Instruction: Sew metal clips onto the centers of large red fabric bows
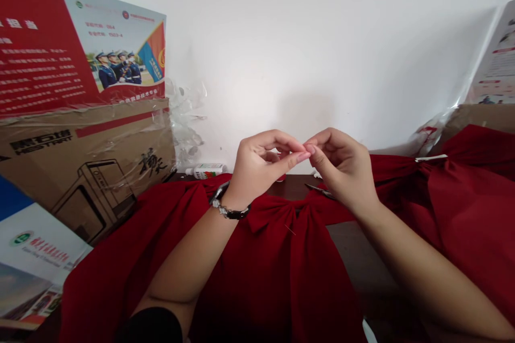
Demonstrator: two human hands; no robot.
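Observation:
My left hand (263,163) and my right hand (340,163) are raised in front of the white wall, and their fingertips meet. Each hand pinches with thumb and forefinger. Whatever lies between the fingertips is too small or too hidden to make out. Below them, dark red cloth (261,278) is gathered into a bunch and hangs in folds. A thin pale line (290,230), like a thread or needle, shows against this cloth. Just behind my right hand, a pointed metal tool (319,190), perhaps scissors, lies partly hidden.
Cardboard boxes (92,161) stand on the left, with a printed red and white board (36,37) above them. A white bottle (207,170) lies by the wall. More red cloth (475,182) is heaped at right, with a small white strip (431,158) on it.

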